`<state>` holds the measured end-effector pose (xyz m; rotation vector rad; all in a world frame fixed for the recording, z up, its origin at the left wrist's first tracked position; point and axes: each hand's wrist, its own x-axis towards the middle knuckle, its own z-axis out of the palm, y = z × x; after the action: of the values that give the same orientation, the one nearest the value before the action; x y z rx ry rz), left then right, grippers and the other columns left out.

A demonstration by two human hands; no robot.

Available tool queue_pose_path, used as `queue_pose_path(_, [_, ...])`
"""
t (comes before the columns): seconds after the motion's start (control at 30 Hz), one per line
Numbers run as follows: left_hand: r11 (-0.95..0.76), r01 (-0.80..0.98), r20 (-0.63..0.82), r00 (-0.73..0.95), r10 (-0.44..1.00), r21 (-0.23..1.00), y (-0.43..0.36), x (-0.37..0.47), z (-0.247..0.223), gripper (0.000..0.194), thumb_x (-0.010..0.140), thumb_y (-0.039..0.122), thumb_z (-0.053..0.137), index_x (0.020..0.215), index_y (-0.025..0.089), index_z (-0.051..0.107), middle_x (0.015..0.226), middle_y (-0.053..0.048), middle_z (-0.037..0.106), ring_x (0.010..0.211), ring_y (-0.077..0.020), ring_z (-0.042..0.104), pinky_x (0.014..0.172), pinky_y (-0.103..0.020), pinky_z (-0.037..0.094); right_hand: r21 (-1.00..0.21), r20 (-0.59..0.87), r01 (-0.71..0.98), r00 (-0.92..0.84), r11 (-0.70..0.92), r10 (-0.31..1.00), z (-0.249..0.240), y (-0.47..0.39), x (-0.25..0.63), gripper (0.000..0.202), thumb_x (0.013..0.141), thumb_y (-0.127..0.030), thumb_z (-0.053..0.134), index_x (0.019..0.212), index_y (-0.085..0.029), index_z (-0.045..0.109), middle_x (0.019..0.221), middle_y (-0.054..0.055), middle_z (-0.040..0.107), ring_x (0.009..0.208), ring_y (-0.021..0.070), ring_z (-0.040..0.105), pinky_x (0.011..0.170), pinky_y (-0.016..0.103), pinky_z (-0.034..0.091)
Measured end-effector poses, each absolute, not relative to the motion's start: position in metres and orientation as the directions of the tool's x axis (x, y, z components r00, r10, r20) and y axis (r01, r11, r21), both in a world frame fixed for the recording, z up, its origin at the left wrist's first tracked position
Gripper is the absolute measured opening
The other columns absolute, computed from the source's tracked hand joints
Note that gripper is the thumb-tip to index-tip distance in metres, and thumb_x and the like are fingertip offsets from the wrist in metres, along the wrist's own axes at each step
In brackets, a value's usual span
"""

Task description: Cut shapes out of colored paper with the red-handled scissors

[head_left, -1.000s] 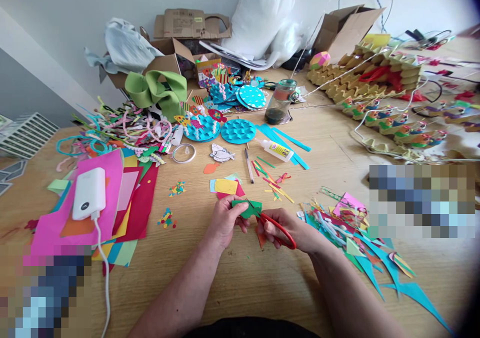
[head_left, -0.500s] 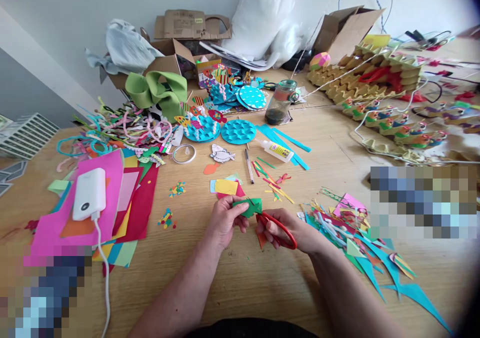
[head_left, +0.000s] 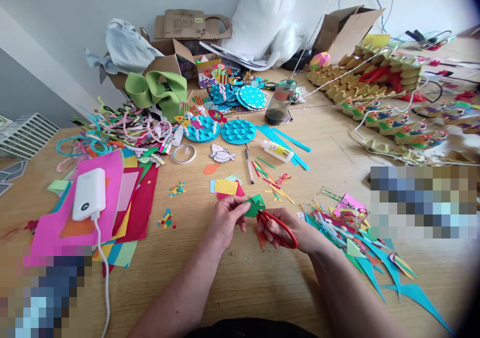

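Note:
Pinched between the thumb and fingers of my left hand (head_left: 228, 219) is a small piece of green paper (head_left: 255, 206). My right hand (head_left: 281, 228) is closed round the handles of red scissors (head_left: 287, 236), whose blades meet the right edge of the green paper. An orange scrap (head_left: 261, 239) shows just below, beside my right fingers. Beyond my hands lie yellow and red paper pieces (head_left: 226, 186), a pen (head_left: 249, 166), an orange paper fish shape (head_left: 211, 168) and a drawn white fish (head_left: 222, 153).
A glue bottle (head_left: 276, 149) and blue discs (head_left: 238, 131) stand farther back. Coloured sheets (head_left: 129, 213) under a white power bank (head_left: 89, 194) lie left, paper scraps (head_left: 348, 228) right. A glass jar (head_left: 280, 100) and egg cartons (head_left: 337, 75) are behind.
The green paper has turned and tilted in my left hand, and shows more of its face beside the scissors. My right hand has hardly moved.

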<state>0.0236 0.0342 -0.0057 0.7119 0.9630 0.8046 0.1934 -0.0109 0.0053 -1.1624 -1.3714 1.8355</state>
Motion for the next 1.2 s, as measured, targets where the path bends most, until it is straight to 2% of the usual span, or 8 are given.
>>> queue_pose_path(0.17, [0.515, -0.244, -0.415, 0.364, 0.834, 0.822, 0.0331, 0.0237, -0.0042, 0.033, 0.057, 0.033, 0.079, 0.075, 0.014, 0.058, 0.058, 0.004, 0.058, 0.039, -0.0066, 0.049, 0.031, -0.017, 0.037, -0.948, -0.301, 0.054, -0.463, -0.313, 0.834, 0.0002, -0.0115, 0.1948, 0.057, 0.078, -0.067, 0.05, 0.08, -0.011, 0.056, 0.063, 0.003, 0.056, 0.046, 0.0074, 0.047, 0.041, 0.017, 0.032])
queue_pose_path(0.4, [0.489, -0.223, -0.409, 0.325, 0.853, 0.843, 0.0331, 0.0245, -0.0039, 0.033, 0.059, 0.039, 0.075, 0.074, 0.013, 0.062, 0.061, 0.0, 0.061, 0.043, -0.01, 0.055, 0.031, -0.018, 0.039, -0.952, -0.294, 0.065, -0.468, -0.299, 0.834, -0.0007, -0.0123, 0.1963, 0.055, 0.08, -0.066, 0.049, 0.08, -0.011, 0.057, 0.064, 0.003, 0.057, 0.046, 0.0075, 0.047, 0.041, 0.018, 0.031])
queue_pose_path(0.63, [0.469, -0.184, -0.386, 0.355, 0.851, 0.864, 0.0316, 0.0243, -0.0029, 0.03, 0.063, 0.038, 0.072, 0.077, 0.013, 0.059, 0.057, -0.002, 0.065, 0.041, -0.0137, 0.057, 0.033, -0.02, 0.04, -0.951, -0.291, 0.053, -0.481, -0.303, 0.827, 0.0009, -0.0114, 0.1951, 0.057, 0.078, -0.068, 0.05, 0.082, -0.011, 0.056, 0.064, 0.002, 0.056, 0.046, 0.0073, 0.047, 0.041, 0.018, 0.032])
queue_pose_path(1.2, [0.45, -0.177, -0.374, 0.341, 0.862, 0.876, 0.0326, 0.0247, -0.0068, 0.026, 0.066, 0.036, 0.069, 0.071, 0.014, 0.056, 0.054, 0.0, 0.061, 0.041, -0.0119, 0.055, 0.032, -0.019, 0.041, -0.948, -0.29, 0.039, -0.514, -0.316, 0.807, -0.0022, -0.0119, 0.1951, 0.054, 0.08, -0.065, 0.05, 0.087, -0.011, 0.056, 0.067, 0.004, 0.058, 0.049, 0.0072, 0.049, 0.043, 0.016, 0.034])
